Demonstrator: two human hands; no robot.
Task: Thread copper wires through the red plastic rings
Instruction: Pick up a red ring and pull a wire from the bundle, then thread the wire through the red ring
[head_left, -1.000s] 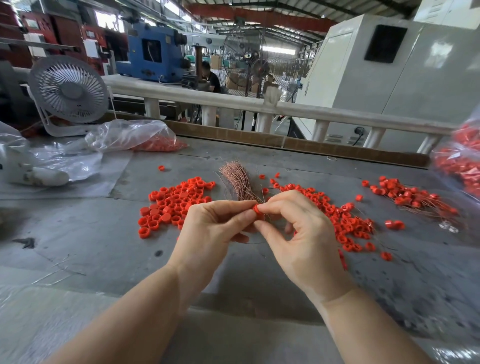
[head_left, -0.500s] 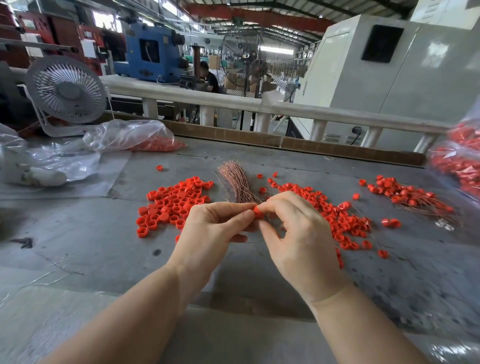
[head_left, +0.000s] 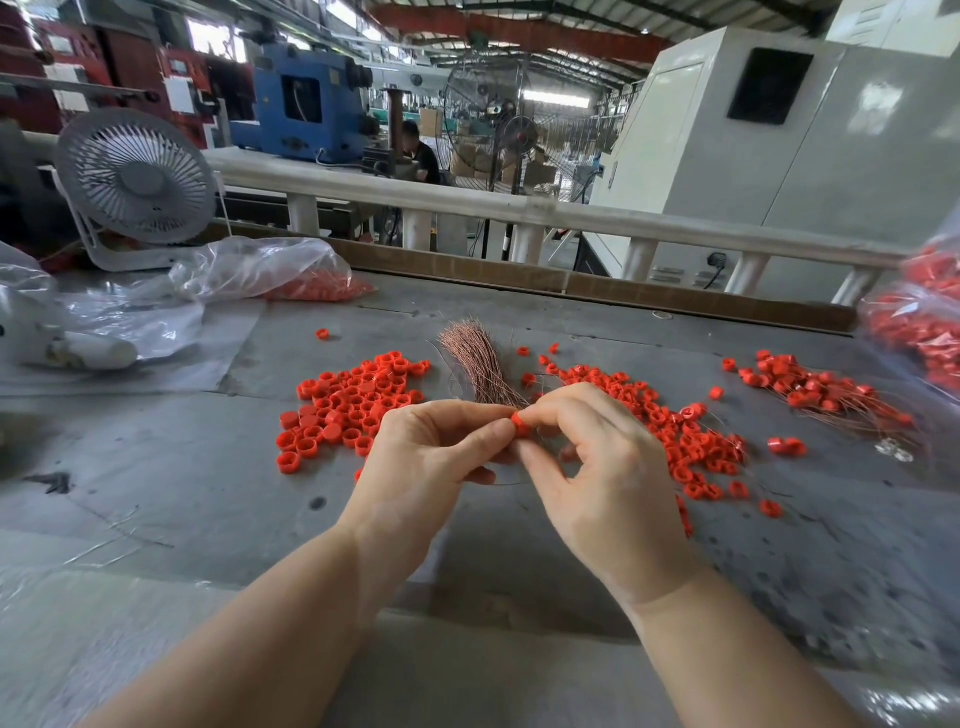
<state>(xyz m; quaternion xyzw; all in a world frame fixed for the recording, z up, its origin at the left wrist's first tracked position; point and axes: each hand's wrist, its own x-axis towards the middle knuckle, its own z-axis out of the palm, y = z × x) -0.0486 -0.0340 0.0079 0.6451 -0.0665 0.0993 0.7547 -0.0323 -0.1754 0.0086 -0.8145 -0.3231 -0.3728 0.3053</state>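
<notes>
Threading step in hand, by the look of it. Your left hand (head_left: 431, 457) and right hand (head_left: 597, 467) both pinch one ring (head_left: 521, 423) at fingertips, above table (head_left: 156, 493). Wire (head_left: 511, 483) loops below, faint; entry through ring not visible. Wire bundle (head_left: 475, 364) at 12 o'clock of hands, loose rings (head_left: 348, 405) at 10 o'clock. Next: steady ring, feed wire tip through.

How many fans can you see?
2: a small white desk fan at the table's far left, and a big standing fan behind the railing. Others may be hidden.
</notes>
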